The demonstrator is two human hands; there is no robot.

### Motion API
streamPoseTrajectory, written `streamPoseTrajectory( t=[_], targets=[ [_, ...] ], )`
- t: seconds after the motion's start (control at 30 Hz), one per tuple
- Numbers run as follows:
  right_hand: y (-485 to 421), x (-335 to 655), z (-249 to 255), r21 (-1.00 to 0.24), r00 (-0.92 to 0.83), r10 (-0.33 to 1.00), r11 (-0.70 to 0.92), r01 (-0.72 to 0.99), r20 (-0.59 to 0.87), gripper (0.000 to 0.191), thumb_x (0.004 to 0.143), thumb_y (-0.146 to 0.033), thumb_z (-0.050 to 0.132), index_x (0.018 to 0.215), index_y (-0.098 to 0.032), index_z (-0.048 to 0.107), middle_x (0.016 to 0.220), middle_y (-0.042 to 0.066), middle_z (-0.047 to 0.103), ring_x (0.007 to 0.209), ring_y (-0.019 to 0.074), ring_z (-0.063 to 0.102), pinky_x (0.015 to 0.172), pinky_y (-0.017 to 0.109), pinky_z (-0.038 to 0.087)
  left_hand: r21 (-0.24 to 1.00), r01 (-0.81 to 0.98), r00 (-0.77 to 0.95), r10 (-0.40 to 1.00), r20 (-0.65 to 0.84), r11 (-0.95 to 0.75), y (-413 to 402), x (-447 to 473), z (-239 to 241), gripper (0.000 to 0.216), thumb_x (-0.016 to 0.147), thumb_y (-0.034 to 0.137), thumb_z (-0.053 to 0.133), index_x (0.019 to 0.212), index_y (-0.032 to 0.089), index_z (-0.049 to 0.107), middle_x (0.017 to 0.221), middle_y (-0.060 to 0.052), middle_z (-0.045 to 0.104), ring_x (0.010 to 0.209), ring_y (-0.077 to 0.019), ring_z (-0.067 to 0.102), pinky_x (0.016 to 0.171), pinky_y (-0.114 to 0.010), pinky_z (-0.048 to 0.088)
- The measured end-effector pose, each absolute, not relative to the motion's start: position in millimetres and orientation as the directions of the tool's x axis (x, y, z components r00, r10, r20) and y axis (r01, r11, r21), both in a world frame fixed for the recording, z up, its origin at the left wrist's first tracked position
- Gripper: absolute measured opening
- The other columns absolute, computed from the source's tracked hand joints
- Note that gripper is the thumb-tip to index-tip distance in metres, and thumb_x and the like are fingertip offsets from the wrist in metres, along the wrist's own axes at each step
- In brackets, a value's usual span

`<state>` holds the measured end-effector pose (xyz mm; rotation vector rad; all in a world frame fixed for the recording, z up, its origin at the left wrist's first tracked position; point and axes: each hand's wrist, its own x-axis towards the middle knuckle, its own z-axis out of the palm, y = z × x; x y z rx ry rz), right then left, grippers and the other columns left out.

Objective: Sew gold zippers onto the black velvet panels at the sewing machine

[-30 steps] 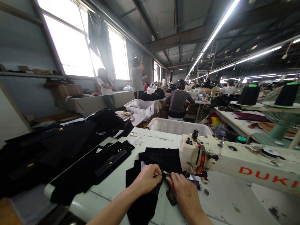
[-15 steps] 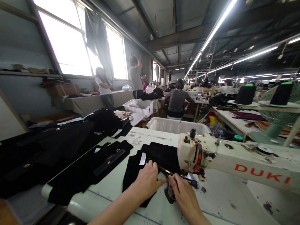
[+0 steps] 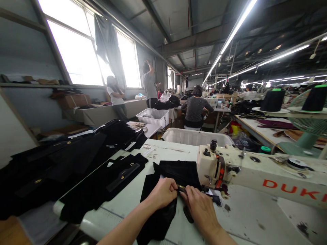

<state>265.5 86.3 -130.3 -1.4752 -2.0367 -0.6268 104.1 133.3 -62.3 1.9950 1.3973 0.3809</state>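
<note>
The black fabric piece (image 3: 166, 190) lies on the near part of the pale surface (image 3: 245, 221), just left of the head of the white sewing machine (image 3: 255, 173). It is dark, matte and limp: its far portion lies flat and roughly rectangular beside the machine head, while its near portion is gathered into folds and runs toward the near edge of the surface. A narrow metallic strip (image 3: 182, 188) shows along the fabric edge between the two hands. The left hand (image 3: 163, 192) is closed, fingers curled and pinching the fabric edge at that strip. The right hand (image 3: 200, 209) rests palm-down just right of it, fingertips pressed together on the same edge, close to the needle area; whether the two hands touch cannot be told. To the left, further black garment pieces (image 3: 102, 183) lie spread across the surface, some carrying small metal fittings. A white plastic bin (image 3: 195, 136) stands beyond the far edge of the surface. A seated person (image 3: 195, 109) works at a far station, and two more people stand near the windows.
</note>
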Motion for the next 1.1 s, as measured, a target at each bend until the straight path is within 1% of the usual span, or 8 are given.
streamPoseTrajectory(
  t=[0.13,0.27,0.33,0.43,0.57,0.67,0.73,1.1],
  targets=[
    [83,265,-126,0.116,-0.290,0.672,0.292,0.949,0.682,0.044,0.105,-0.033,0.018,0.087,-0.017,0.054,0.068,0.002,0.056,0.057,0.0190,0.057,0.052,0.033,0.030,0.721,0.671,0.367,0.922,-0.123,-0.171,126,108,-62,0.017,0.066,0.004,0.054,0.075,0.012,0.066,0.058,0.003,0.058,0.055,-0.0093,0.051,0.053,-0.019,0.037],
    [81,266,-123,0.158,-0.324,0.654,0.301,0.940,0.684,0.044,0.105,-0.027,0.017,0.082,-0.019,0.054,0.067,0.003,0.056,0.058,0.0190,0.056,0.053,0.033,0.029,0.744,0.649,0.359,0.926,-0.117,-0.158,124,111,-62,0.018,0.064,0.003,0.053,0.073,0.013,0.066,0.058,0.003,0.058,0.056,-0.0104,0.051,0.054,-0.020,0.037],
    [82,267,-122,0.161,-0.332,0.648,0.310,0.937,0.685,0.045,0.105,-0.026,0.015,0.083,-0.019,0.054,0.067,0.002,0.056,0.058,0.0191,0.056,0.053,0.033,0.028,0.751,0.643,0.360,0.925,-0.120,-0.153,123,108,-59,0.019,0.063,0.004,0.053,0.073,0.013,0.067,0.058,0.003,0.058,0.055,-0.0105,0.051,0.054,-0.020,0.036],
    [83,269,-122,0.128,-0.317,0.649,0.321,0.938,0.691,0.043,0.106,-0.028,0.018,0.082,-0.021,0.053,0.065,0.000,0.055,0.056,0.0172,0.056,0.052,0.032,0.028,0.752,0.643,0.355,0.926,-0.128,-0.143,126,92,-53,0.021,0.061,0.006,0.053,0.073,0.013,0.068,0.057,0.004,0.057,0.055,-0.0101,0.049,0.054,-0.021,0.035],
    [83,269,-121,0.071,-0.275,0.650,0.322,0.944,0.708,0.040,0.106,-0.034,0.021,0.082,-0.021,0.050,0.066,-0.002,0.055,0.057,0.0144,0.058,0.052,0.030,0.031,0.749,0.653,0.341,0.928,-0.154,-0.115,131,64,-50,0.031,0.061,0.011,0.053,0.084,0.013,0.074,0.056,0.004,0.055,0.055,-0.0104,0.047,0.054,-0.021,0.034],
    [83,262,-120,0.078,-0.289,0.645,0.334,0.939,0.708,0.041,0.106,-0.037,0.018,0.087,-0.020,0.051,0.069,0.000,0.057,0.058,0.0148,0.058,0.054,0.029,0.032,0.755,0.645,0.356,0.920,-0.165,-0.114,130,57,-51,0.042,0.062,0.014,0.052,0.096,0.015,0.076,0.056,0.005,0.054,0.054,-0.0101,0.044,0.054,-0.022,0.032],
    [84,256,-119,0.095,-0.305,0.645,0.339,0.936,0.701,0.043,0.106,-0.038,0.016,0.090,-0.020,0.051,0.069,0.000,0.058,0.058,0.0151,0.058,0.053,0.030,0.031,0.760,0.638,0.361,0.920,-0.151,-0.126,127,58,-52,0.045,0.062,0.015,0.051,0.099,0.017,0.076,0.058,0.005,0.054,0.055,-0.0099,0.044,0.054,-0.022,0.031],
    [84,245,-114,0.167,-0.353,0.642,0.333,0.928,0.681,0.039,0.105,-0.028,0.016,0.082,-0.021,0.046,0.066,0.001,0.052,0.055,0.0174,0.051,0.052,0.033,0.027,0.760,0.632,0.371,0.920,-0.124,-0.153,117,61,-46,0.046,0.062,0.017,0.050,0.100,0.021,0.077,0.058,0.004,0.055,0.054,-0.0096,0.042,0.056,-0.023,0.032]
  ],
)
